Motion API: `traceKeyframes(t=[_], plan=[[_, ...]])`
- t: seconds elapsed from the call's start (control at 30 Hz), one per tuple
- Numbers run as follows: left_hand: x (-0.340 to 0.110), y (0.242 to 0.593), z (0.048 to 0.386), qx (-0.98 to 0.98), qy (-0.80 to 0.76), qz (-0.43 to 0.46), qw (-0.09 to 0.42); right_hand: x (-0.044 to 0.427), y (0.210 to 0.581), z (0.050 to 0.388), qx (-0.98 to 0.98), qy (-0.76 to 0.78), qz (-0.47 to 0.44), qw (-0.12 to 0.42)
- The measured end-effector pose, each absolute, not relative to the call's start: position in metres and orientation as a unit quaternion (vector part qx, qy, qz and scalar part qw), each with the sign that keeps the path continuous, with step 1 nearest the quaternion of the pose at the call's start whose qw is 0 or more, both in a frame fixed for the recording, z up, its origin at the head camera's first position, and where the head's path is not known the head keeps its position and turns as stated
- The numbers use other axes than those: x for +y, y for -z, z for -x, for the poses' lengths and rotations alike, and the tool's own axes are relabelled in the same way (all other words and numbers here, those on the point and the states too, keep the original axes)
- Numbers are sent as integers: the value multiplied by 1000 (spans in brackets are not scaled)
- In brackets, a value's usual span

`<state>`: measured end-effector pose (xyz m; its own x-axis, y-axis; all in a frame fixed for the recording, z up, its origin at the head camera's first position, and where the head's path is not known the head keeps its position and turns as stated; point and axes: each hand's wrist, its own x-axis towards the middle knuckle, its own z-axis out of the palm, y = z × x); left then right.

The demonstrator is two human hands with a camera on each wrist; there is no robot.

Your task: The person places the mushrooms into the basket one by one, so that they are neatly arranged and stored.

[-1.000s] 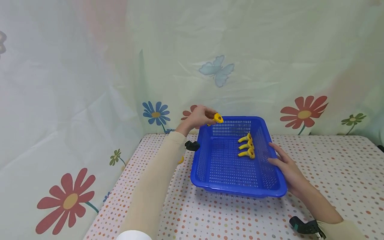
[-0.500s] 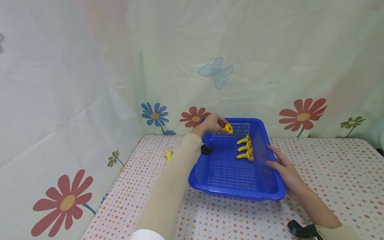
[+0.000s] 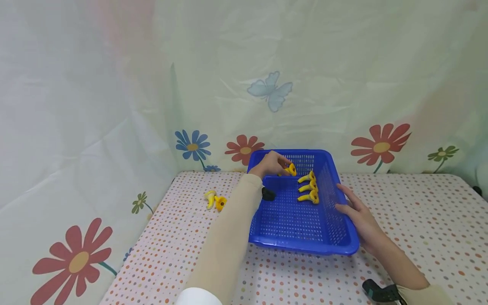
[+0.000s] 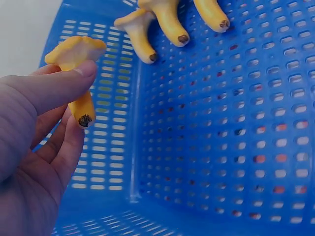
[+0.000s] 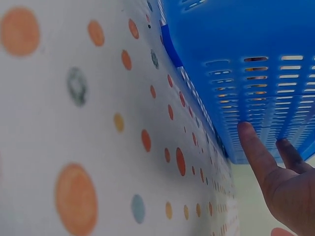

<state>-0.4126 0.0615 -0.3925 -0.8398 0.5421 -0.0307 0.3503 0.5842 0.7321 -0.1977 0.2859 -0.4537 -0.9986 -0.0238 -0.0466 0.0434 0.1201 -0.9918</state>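
My left hand (image 3: pixel 272 164) is over the far left part of the blue plastic basket (image 3: pixel 293 220). It pinches a yellow trumpet-shaped mushroom (image 4: pixel 81 101) between thumb and fingers. In the left wrist view, the mushroom's frilled cap is up and its dark stem end points down, beside the slotted wall. Three similar mushrooms (image 3: pixel 312 196) lie in a row on the basket floor near its right wall. My right hand (image 3: pixel 362 218) holds the basket's right side, and two of its fingers (image 5: pixel 256 150) touch the outer wall in the right wrist view.
Two more yellow mushrooms (image 3: pixel 210 199) lie on the dotted tablecloth (image 3: pixel 183 237) left of the basket. Behind the table hangs a pale curtain (image 3: pixel 316 93) with printed flowers and a butterfly. Each wrist carries a black device (image 3: pixel 383 292).
My left hand has moved right and down into the basket with its mushroom. The mushrooms on the tablecloth have come out from behind the left sleeve. The right hand keeps its place on the basket.
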Motion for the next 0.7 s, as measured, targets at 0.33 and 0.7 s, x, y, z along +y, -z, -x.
traceKeyframes(t=[0.33,0.7], plan=[[63,421,424,892,-362,-236,131,283,455,197,755,655,-14,15],[70,430,428,885,-375,-236,140,285,454,195,753,658,-13,13]])
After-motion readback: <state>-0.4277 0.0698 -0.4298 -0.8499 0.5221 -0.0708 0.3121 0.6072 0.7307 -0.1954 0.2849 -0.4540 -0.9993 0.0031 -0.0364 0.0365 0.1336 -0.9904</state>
